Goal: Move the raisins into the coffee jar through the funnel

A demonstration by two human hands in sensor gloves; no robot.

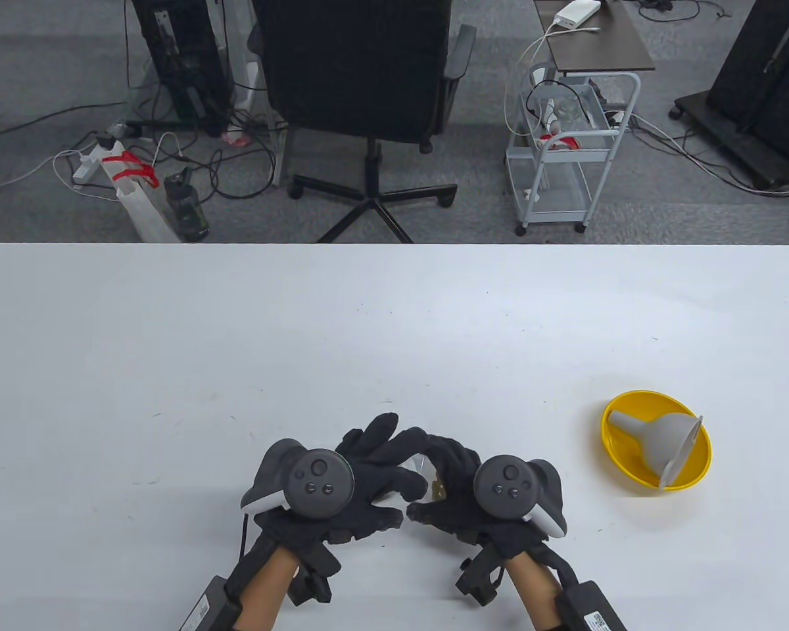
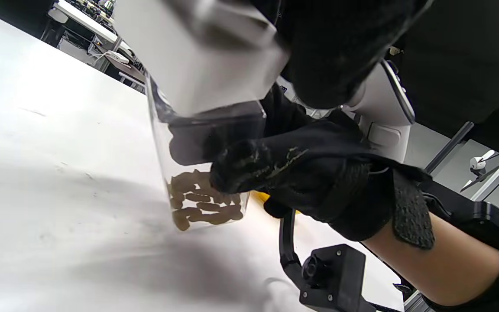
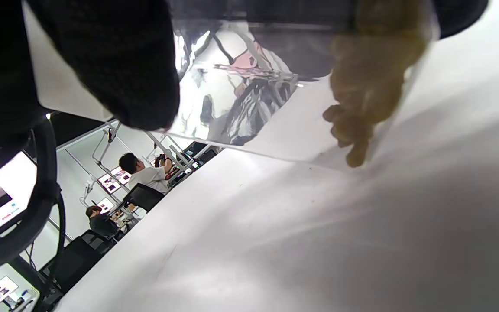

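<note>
clear plastic jar (image 2: 206, 173), raisins (image 2: 204, 207) settled at its bottom, sits upright between both hands at the near table edge. left hand (image 1: 361, 483) wraps it with fingers on the white lid (image 2: 197, 52); right hand (image 1: 450, 483) grips the body. grey funnel (image 1: 657, 439) lies on its side in the yellow bowl (image 1: 621, 463), off to the right, nearer the right hand.

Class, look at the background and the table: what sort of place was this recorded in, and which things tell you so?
Probably an office or lab workspace: an office chair, a wheeled cart and cables with a power strip on grey carpet beyond the white table; people sit at monitors in the right wrist view.
</note>
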